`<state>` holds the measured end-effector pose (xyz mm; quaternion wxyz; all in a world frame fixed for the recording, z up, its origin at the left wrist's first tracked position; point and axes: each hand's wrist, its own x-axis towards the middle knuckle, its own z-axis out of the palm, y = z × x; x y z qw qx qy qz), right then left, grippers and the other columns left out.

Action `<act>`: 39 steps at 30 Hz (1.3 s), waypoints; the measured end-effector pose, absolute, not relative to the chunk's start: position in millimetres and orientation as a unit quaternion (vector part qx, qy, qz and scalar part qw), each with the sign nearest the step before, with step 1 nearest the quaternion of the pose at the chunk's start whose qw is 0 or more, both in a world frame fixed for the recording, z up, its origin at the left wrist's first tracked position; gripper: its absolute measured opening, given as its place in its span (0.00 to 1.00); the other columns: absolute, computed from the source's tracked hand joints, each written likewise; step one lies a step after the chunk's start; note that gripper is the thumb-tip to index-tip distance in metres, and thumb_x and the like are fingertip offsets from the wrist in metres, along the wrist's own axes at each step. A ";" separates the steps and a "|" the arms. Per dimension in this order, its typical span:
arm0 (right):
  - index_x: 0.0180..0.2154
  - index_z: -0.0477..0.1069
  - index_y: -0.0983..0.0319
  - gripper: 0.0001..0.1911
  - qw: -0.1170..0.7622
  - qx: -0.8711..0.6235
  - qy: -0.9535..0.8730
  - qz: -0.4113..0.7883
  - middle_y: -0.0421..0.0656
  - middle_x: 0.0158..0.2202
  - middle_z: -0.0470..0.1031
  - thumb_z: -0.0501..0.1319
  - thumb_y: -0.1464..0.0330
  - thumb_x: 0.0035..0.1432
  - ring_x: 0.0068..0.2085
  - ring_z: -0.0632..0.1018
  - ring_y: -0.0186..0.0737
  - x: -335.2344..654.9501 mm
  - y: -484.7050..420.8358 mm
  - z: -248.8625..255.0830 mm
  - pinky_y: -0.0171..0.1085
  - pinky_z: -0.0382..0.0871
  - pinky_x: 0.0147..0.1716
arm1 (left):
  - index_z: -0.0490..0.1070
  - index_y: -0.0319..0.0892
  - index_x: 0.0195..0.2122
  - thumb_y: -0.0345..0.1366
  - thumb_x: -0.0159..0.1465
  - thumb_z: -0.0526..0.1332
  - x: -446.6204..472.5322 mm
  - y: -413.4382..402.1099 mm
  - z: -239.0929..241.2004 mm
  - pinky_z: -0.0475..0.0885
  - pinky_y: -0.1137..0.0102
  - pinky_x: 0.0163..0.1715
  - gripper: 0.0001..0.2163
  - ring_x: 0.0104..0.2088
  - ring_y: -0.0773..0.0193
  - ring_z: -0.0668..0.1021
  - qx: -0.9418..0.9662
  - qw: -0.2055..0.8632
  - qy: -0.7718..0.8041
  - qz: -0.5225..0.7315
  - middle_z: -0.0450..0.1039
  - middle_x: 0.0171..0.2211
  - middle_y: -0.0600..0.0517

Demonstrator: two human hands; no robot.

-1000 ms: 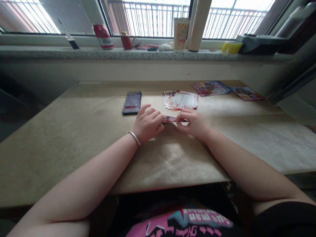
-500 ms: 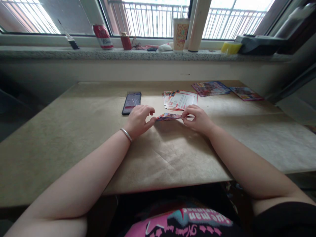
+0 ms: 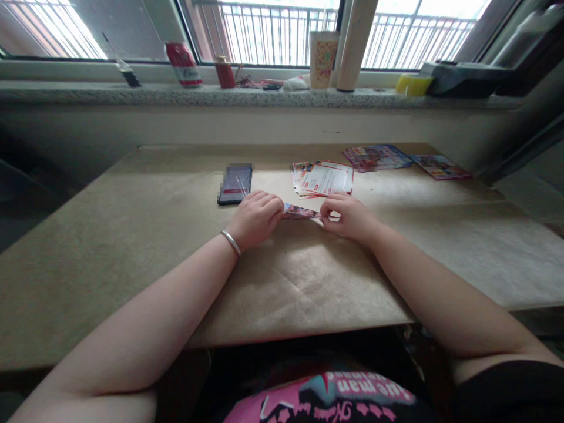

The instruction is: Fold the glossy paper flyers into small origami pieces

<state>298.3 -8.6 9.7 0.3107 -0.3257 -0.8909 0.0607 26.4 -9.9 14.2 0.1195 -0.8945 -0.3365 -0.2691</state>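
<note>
Between my two hands a colourful printed card [image 3: 301, 212] is held low over the table, seen as a narrow strip. My left hand [image 3: 258, 218], with a silver bangle at the wrist, is closed on its left end. The thumb and forefinger of my right hand [image 3: 347, 215] pinch its right end. Just beyond it lies a loose pile of printed cards [image 3: 326, 178], the top one white with a red border. A phone [image 3: 236, 183] rests beyond my left hand, its screen partly blurred.
Farther right lie a stack of colourful packets or cards [image 3: 378, 157] and a separate one [image 3: 442, 167]. On the stone windowsill [image 3: 247, 98] stand a red and white can [image 3: 183, 64], a red bottle [image 3: 225, 73], a patterned cup [image 3: 324, 61] and a yellow object [image 3: 413, 85].
My left hand has moved right and closed from a spread thumb and fingers onto the card's left end. My right hand has shifted slightly left, and the card has tilted.
</note>
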 end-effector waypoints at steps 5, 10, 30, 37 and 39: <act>0.27 0.67 0.59 0.05 0.296 -0.332 -0.892 0.077 0.41 0.29 0.73 0.60 0.73 0.54 0.33 0.72 0.38 304.3 -6.4 12.4 0.37 0.64 0.35 | 0.68 0.41 0.32 0.36 0.69 0.51 26.3 -10.6 16.6 0.67 0.63 0.42 0.10 0.37 0.59 0.74 -0.887 0.117 -0.359 -0.265 0.76 0.35 0.48; 0.28 0.67 0.59 0.04 0.287 -0.342 -0.892 0.067 0.41 0.29 0.73 0.60 0.72 0.54 0.34 0.72 0.39 315.0 -1.5 14.8 0.37 0.65 0.36 | 0.68 0.41 0.32 0.36 0.69 0.51 25.3 -10.5 17.2 0.67 0.64 0.42 0.10 0.36 0.59 0.74 -0.884 0.118 -0.369 -0.262 0.76 0.35 0.48; 0.31 0.71 0.59 0.04 0.175 -0.479 -0.860 -0.032 0.43 0.35 0.77 0.59 0.69 0.58 0.37 0.74 0.41 323.0 -3.0 20.3 0.37 0.62 0.33 | 0.70 0.41 0.34 0.34 0.68 0.54 27.4 -13.8 15.5 0.72 0.66 0.42 0.08 0.39 0.62 0.76 -0.930 0.069 -0.252 -0.258 0.77 0.39 0.47; 0.31 0.73 0.58 0.05 0.166 -0.557 -0.814 0.002 0.43 0.34 0.77 0.60 0.65 0.58 0.36 0.74 0.41 315.8 -2.7 18.8 0.37 0.61 0.31 | 0.74 0.42 0.36 0.37 0.67 0.57 31.1 -15.8 14.4 0.74 0.64 0.45 0.08 0.44 0.60 0.78 -0.946 0.036 -0.210 -0.244 0.79 0.41 0.50; 0.31 0.73 0.58 0.06 0.168 -0.554 -0.815 0.022 0.43 0.33 0.77 0.60 0.65 0.57 0.34 0.74 0.40 312.9 -3.2 16.5 0.37 0.62 0.31 | 0.75 0.43 0.38 0.39 0.68 0.56 32.2 -15.7 14.9 0.74 0.62 0.48 0.09 0.46 0.59 0.78 -0.953 0.018 -0.198 -0.230 0.79 0.43 0.49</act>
